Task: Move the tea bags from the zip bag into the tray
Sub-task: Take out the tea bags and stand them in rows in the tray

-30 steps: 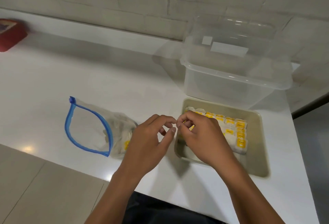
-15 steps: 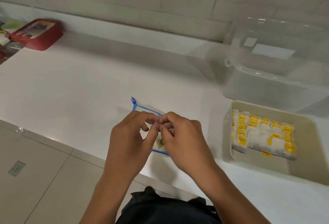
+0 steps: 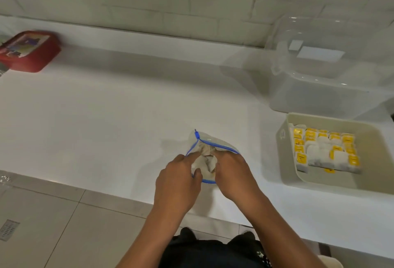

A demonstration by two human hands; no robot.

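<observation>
Your left hand (image 3: 178,184) grips the left rim of the zip bag (image 3: 210,150), index finger pointing into the mouth, thumb curled at the near blue edge. Your right hand (image 3: 233,174) has its fingers curled into the bag mouth from the right; cannot tell whether they pinch a tea bag or only the plastic. The zip bag sits on the white bench (image 3: 106,122) near its front edge, blue zip track spread, pale tea bags in the bag (image 3: 205,160) bunched between your hands. The beige tray (image 3: 283,161) stands well to the right, apart from the bag, with tea bags in the tray (image 3: 324,150) packed in rows, yellow tags showing. Just behind the tray is a clear plastic tub (image 3: 319,88) against the tiled wall (image 3: 170,1). A red box (image 3: 29,51) lies far left at the back of the bench. Bare bench lies between bag and tray. Tiled floor (image 3: 53,225) below.
</observation>
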